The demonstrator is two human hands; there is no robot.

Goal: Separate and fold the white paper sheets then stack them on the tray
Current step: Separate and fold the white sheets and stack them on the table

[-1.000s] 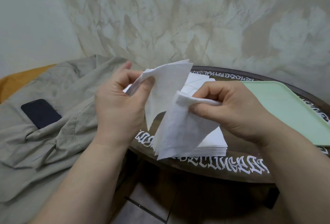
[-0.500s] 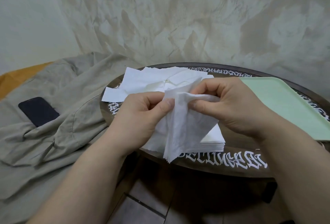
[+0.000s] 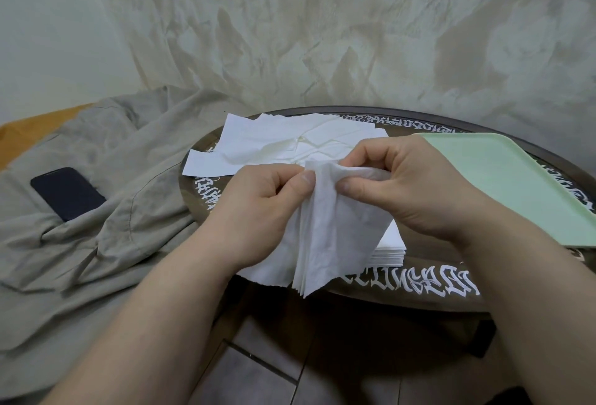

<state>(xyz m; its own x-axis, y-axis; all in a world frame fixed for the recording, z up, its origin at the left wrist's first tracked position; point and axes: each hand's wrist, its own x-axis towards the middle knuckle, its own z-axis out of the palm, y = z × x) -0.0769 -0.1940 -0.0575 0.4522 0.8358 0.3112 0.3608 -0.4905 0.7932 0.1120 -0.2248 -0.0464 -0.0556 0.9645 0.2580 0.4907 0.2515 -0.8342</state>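
We pinch the top corner of the paper bundle between our left hand and right hand, above the bench. Pulling unevenly could tear the thin sheet or lift two sheets together; the tray holds no paper.

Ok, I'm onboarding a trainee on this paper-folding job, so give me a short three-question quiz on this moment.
1. True or false: folded sheets already lie on the green tray.
2. What do the left hand and right hand pinch?
3. The dark phone lies on: A) the round table B) the beige cloth C) the tray

Key: 1 false; 2 a bunch of white paper sheets; 3 B
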